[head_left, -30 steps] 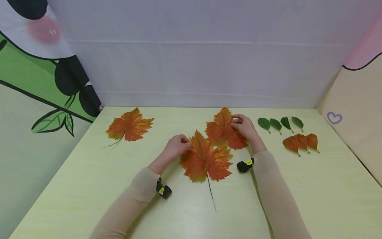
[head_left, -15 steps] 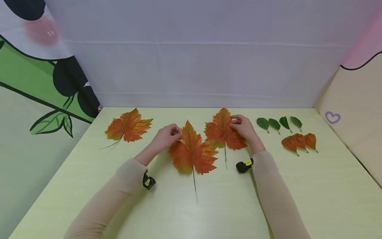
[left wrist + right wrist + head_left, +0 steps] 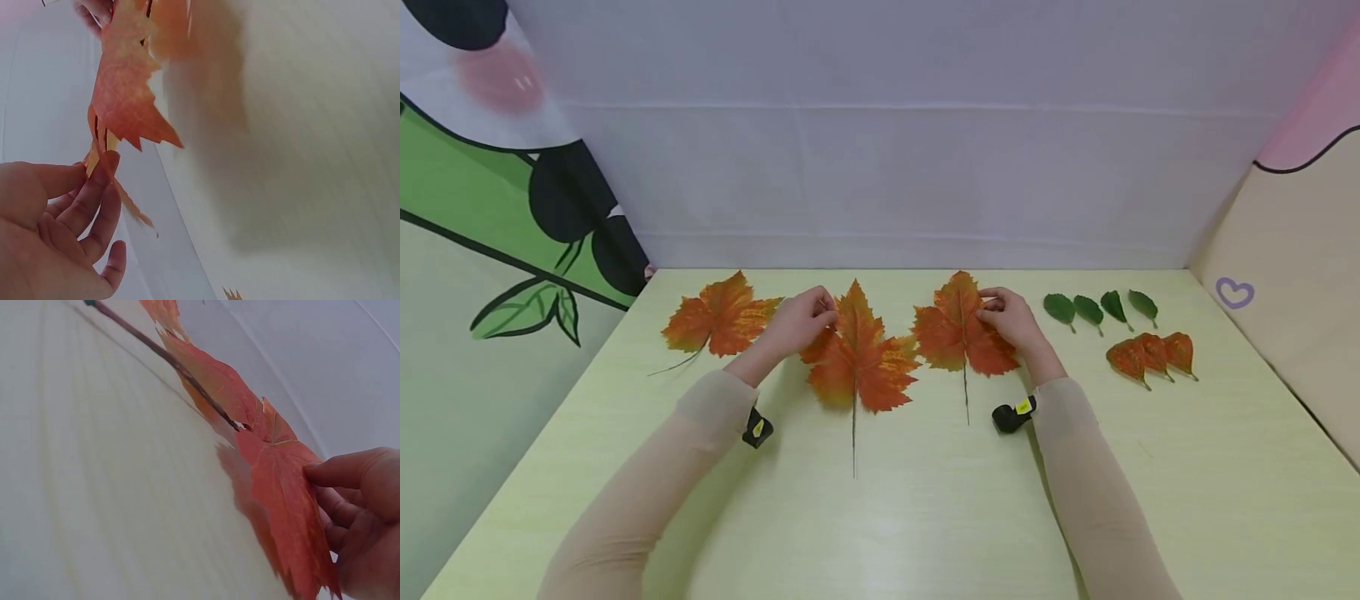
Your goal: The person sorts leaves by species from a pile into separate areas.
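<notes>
My left hand (image 3: 801, 321) pinches the left lobe of an orange maple leaf (image 3: 859, 358) between thumb and fingers. In the left wrist view this leaf (image 3: 128, 87) is raised, casting a shadow on the table below. My right hand (image 3: 1009, 318) holds the right edge of another orange maple leaf (image 3: 962, 325), its stem pointing toward me. The right wrist view shows the thumb on top of that leaf (image 3: 278, 487), with the other fingers behind it. Side by side in the head view, the two leaves nearly meet at their edges.
A third maple leaf (image 3: 722, 315) lies at the back left, partly behind my left hand. On the right, several small green leaves (image 3: 1087, 310) form a row, with overlapping small orange-red leaves (image 3: 1152, 357) in front. A pale curtain (image 3: 880, 183) borders the table's (image 3: 880, 533) back edge.
My left hand has moved left and away from me with its maple leaf, which no longer overlaps the right one. That leaf's stem now shows. My right hand has stayed nearly still.
</notes>
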